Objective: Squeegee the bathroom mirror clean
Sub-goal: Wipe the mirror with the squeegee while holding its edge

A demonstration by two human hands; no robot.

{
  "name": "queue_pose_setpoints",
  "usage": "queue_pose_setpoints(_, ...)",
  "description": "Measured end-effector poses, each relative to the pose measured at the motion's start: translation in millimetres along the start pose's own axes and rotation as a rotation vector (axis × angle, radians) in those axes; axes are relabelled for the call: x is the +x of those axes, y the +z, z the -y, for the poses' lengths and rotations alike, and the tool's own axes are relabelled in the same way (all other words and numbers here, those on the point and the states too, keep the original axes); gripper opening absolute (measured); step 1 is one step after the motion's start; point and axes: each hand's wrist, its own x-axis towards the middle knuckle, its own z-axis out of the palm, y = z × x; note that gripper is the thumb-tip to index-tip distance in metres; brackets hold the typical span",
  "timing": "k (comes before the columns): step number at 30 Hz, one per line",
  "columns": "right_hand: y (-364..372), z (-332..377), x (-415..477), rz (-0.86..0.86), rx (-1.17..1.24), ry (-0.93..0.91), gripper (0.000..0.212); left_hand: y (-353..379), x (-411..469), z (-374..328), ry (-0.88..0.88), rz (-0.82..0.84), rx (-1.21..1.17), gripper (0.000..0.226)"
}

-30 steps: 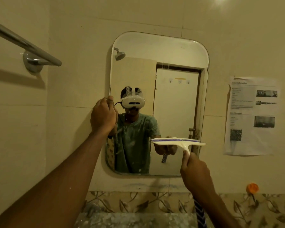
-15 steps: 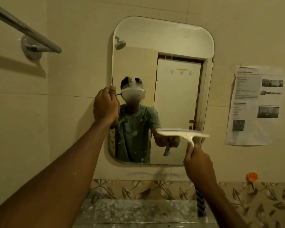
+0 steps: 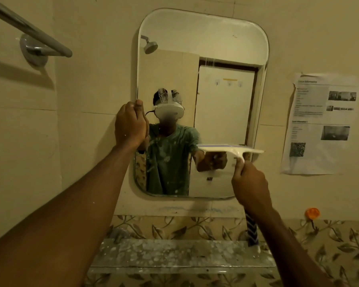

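Note:
A rounded rectangular mirror (image 3: 216,48) hangs on the beige tiled wall. Pale splatter marks show on its lower left glass. My left hand (image 3: 130,125) grips the mirror's left edge at mid height, fingers curled around it. My right hand (image 3: 250,183) holds the handle of a white squeegee (image 3: 230,149). Its blade lies level against the lower right part of the glass. The handle's lower end, with a blue zigzag pattern (image 3: 251,228), sticks out below my wrist.
A chrome towel bar (image 3: 29,30) juts from the wall at upper left. A printed paper sheet (image 3: 321,123) is stuck right of the mirror. An orange hook (image 3: 312,213) sits lower right. A glass shelf (image 3: 174,255) runs below the mirror, against leaf-patterned tiles.
The squeegee has slid down the right side of the glass. The camera has tilted down, so more of the shelf shows. My left hand stays on the mirror's edge.

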Motion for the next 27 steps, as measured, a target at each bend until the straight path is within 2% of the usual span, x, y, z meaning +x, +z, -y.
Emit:
queue_pose_setpoints(7,45,-44,-92,0.160,-0.088,0.146,0.036,0,0,1,0.001,0.019,0.001,0.046)
queue_pose_setpoints(10,36,-37,-88,0.177,-0.038,0.135,0.039,-3,-1,-1,-0.024,0.036,-0.021,0.049)
queue_pose_setpoints(14,10,-19,-38,0.035,0.035,0.071,0.039,-6,-3,-3,-0.035,0.049,-0.040,0.048)
queue_pose_setpoints(16,6,-16,-22,0.018,0.019,0.071,0.041,-6,-4,-3,-0.022,0.049,-0.040,0.048)
queue_pose_setpoints(27,53,-65,-114,0.201,-0.073,0.181,0.041,-7,-4,-4,-0.008,0.051,-0.009,0.047)
